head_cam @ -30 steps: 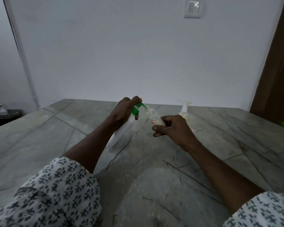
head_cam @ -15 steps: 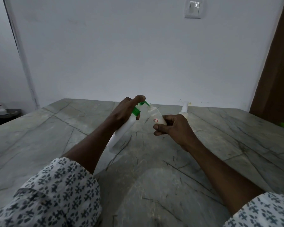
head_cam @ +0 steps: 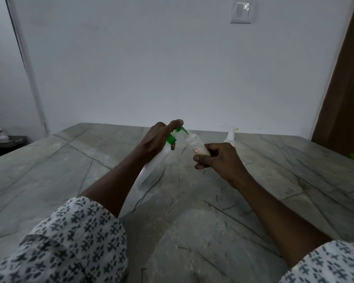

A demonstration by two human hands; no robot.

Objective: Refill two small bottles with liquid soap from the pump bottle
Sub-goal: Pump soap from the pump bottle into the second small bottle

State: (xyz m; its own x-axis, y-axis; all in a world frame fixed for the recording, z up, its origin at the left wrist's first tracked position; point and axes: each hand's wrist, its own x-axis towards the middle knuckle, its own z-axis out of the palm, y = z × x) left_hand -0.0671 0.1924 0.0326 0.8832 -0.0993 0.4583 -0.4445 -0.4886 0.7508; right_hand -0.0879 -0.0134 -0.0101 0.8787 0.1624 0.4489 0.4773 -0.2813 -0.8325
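Observation:
My left hand (head_cam: 157,139) grips a white pump bottle (head_cam: 151,168) with a green pump head (head_cam: 175,135), tilted, its base on the grey stone table (head_cam: 90,164). My index finger lies on top of the pump head. The green spout meets the open mouth of a small clear bottle (head_cam: 196,146) with a red-edged label, which my right hand (head_cam: 221,160) holds tilted toward the spout. White liquid shows in its lower part. A second small bottle (head_cam: 230,136) stands on the table behind my right hand, partly hidden.
A white wall runs along the table's far edge, with a switch plate (head_cam: 241,10) high on it. A brown door (head_cam: 345,88) is at the right. A dark side stand (head_cam: 6,139) with a small white bottle sits at the far left.
The pump head has risen under my left index finger. My right hand has moved slightly up with the small bottle, keeping its mouth at the spout.

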